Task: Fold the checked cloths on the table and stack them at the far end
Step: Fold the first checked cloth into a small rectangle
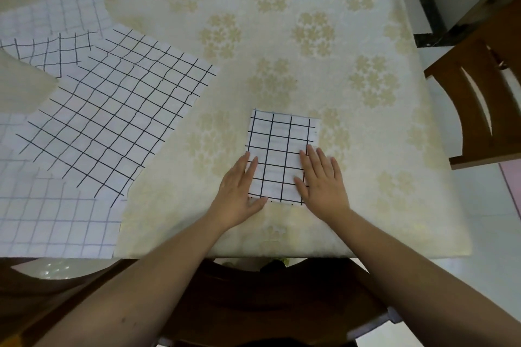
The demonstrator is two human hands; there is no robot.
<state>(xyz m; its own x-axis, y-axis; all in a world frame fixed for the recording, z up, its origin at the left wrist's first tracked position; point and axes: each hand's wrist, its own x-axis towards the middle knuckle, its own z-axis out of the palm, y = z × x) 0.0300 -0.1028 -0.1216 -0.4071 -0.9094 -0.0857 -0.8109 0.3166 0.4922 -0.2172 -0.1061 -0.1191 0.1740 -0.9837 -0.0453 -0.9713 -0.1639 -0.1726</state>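
Note:
A folded checked cloth (279, 149), white with black lines, lies as a small rectangle near the table's front middle. My left hand (239, 191) rests flat on its near left corner, fingers straight. My right hand (322, 177) presses flat on its right edge, fingers spread. Several unfolded checked cloths overlap at the left of the table: a large one with bold lines (112, 115), a pale one (56, 228) at the front left, and another pale one (56, 14) at the far left.
The table (282, 36) wears a cream cloth with a flower pattern. A wooden chair (485, 98) stands at the right side, another chair (253, 290) sits below me at the front, and chair backs show beyond the far edge.

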